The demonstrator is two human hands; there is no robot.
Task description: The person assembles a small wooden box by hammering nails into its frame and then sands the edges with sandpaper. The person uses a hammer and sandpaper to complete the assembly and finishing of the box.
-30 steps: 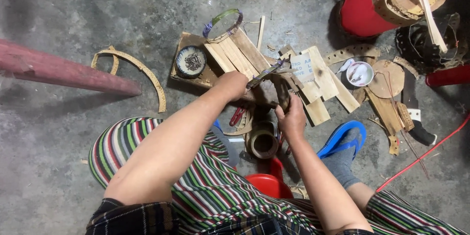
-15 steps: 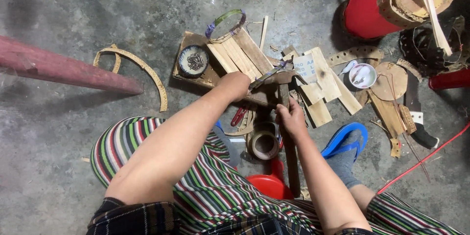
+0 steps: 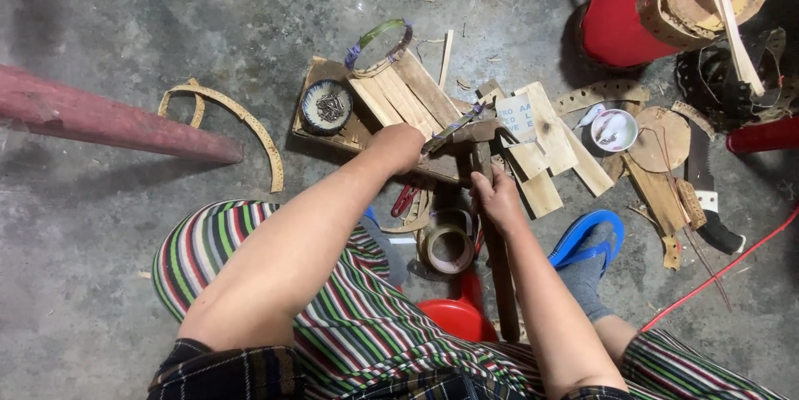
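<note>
Lowered since a moment ago onto the strip (image 3: 449,128) pinched by left hand (image 3: 399,147), hammer (image 3: 483,138) gripped by right hand (image 3: 498,198): nailing, needing another square blow.

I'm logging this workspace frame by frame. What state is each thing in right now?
left hand: closed on a thin strip, over the wooden boards
right hand: gripping the hammer by its handle
small bowl: upright, nails inside
tape roll: lying flat on the floor
blue sandal: on a socked foot
</note>
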